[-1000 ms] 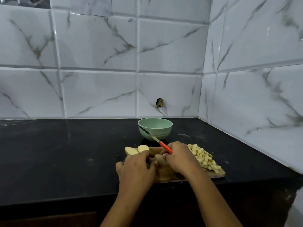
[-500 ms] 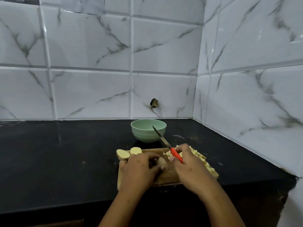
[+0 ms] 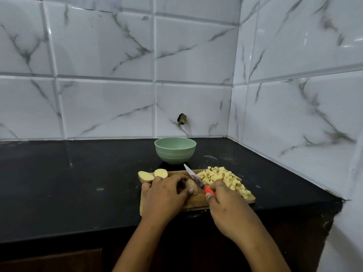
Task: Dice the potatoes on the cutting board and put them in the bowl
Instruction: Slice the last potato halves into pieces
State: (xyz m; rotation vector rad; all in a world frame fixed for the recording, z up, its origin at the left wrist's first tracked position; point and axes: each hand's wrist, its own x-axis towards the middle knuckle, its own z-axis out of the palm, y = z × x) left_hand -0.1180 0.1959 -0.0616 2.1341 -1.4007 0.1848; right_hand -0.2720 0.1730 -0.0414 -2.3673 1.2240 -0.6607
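Observation:
A wooden cutting board (image 3: 198, 201) lies at the front edge of the black counter. My left hand (image 3: 167, 195) grips a potato piece (image 3: 191, 185) on the board's middle. My right hand (image 3: 225, 199) holds a knife by its red handle (image 3: 209, 190); the blade (image 3: 193, 176) slants up to the left, just right of that piece. Two potato halves (image 3: 146, 176) (image 3: 161, 173) lie cut side up at the board's far left corner. A heap of diced potato (image 3: 224, 178) covers the board's right part. Behind the board stands a green bowl (image 3: 175, 150); nothing shows inside it.
White marble-look tiled walls close the counter at the back and on the right, meeting in a corner (image 3: 231, 114). A small dark hole (image 3: 182, 119) marks the back wall above the bowl. The black counter (image 3: 78, 183) stretches to the left of the board.
My right hand drew back toward me, swinging the knife from lying flat leftward to slanting beside the potato piece. My hands moved apart, uncovering the piece. The camera shifted slightly.

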